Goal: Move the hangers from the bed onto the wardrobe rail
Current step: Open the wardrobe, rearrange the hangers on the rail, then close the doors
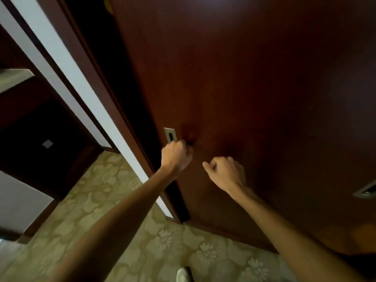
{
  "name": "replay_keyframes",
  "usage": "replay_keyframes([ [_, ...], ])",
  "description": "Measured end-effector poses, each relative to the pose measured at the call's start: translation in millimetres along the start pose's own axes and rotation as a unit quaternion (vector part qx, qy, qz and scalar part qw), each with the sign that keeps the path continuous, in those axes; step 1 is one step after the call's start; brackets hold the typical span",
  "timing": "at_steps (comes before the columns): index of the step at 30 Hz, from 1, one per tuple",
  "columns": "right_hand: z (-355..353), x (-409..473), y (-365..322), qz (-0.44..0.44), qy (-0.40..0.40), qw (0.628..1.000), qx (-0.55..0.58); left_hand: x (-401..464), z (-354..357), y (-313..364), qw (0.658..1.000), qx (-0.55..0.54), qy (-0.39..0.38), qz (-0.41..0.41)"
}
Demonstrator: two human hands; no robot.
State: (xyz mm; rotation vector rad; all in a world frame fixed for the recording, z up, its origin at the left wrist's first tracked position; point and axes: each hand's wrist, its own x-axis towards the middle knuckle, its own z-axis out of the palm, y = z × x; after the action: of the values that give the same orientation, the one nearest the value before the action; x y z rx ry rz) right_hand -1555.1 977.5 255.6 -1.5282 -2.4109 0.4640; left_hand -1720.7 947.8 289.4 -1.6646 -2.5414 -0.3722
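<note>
A dark red-brown wardrobe door (pixel 244 78) fills most of the head view. It has a recessed metal handle (pixel 169 133) near its left edge. My left hand (pixel 176 154) is at the lower end of that handle, with its fingers curled into the recess. My right hand (pixel 223 171) is curled into a loose fist close to the door face, to the right of the left hand, and holds nothing. A dark gap (pixel 114 68) shows to the left of the door edge. No hangers, bed or rail are in view.
A second recessed handle (pixel 366 191) sits at the right edge. A white wall strip (pixel 67 68) runs beside the wardrobe frame. Dark wooden furniture (pixel 30 119) stands at the left. Patterned beige carpet (pixel 122 210) covers the floor, with my shoe (pixel 183 274) at the bottom.
</note>
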Motion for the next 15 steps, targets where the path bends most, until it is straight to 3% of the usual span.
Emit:
replay_keyframes([
  [5,26.6,37.0,-86.1,0.026,0.039,0.998,-0.028,37.6,-1.4,-69.5,0.992,-0.019,-0.082,-0.089],
  [11,34.4,57.2,-112.3,0.107,0.08,0.988,-0.074,67.4,0.5,-96.2,0.973,-0.188,-0.099,-0.095],
  [15,33.5,62.3,-109.7,0.125,0.098,0.984,-0.086,77.5,8.3,-105.0,0.964,-0.236,-0.094,-0.075],
])
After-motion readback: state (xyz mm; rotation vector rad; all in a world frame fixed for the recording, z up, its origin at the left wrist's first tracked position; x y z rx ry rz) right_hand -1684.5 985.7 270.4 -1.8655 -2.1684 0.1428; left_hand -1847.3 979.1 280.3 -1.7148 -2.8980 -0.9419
